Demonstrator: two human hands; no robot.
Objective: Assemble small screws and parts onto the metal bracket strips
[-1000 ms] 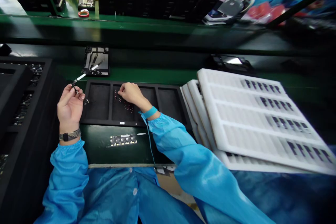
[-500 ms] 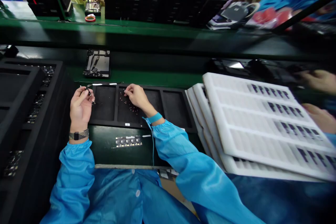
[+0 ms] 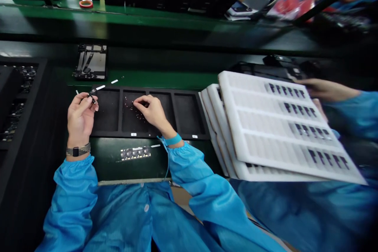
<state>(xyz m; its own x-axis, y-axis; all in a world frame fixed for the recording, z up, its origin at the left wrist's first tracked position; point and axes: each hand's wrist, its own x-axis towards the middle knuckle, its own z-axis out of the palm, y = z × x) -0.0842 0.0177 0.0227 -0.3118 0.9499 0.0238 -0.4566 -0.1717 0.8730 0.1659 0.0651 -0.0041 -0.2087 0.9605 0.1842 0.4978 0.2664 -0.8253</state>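
- Left hand [image 3: 79, 120]: fingertips pinched on small dark component [image 3: 92, 97], held above the thumb.
- Right hand [image 3: 151, 111]: fingers narrowed, tips among tiny parts [image 3: 136, 115] beneath; grip cannot be told.
- Black compartment tray [image 3: 189, 115]: under right hand.

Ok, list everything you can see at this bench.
compartment tray: one, black, bench centre, four wells
tiny parts: many, reddish, second well from the left
foam trays: about three stacked, white, right side
dark components: rows, black, in the top foam tray
component strip: one, black and white, green mat near the body
device frame: one, black, belt beyond the tray
tape roll: one, red and white, far bench, top left
co-worker's hand: one, blue sleeve, far right
left hand: one, pinching a small dark part, left of the tray
right hand: one, fingertips among the tiny parts
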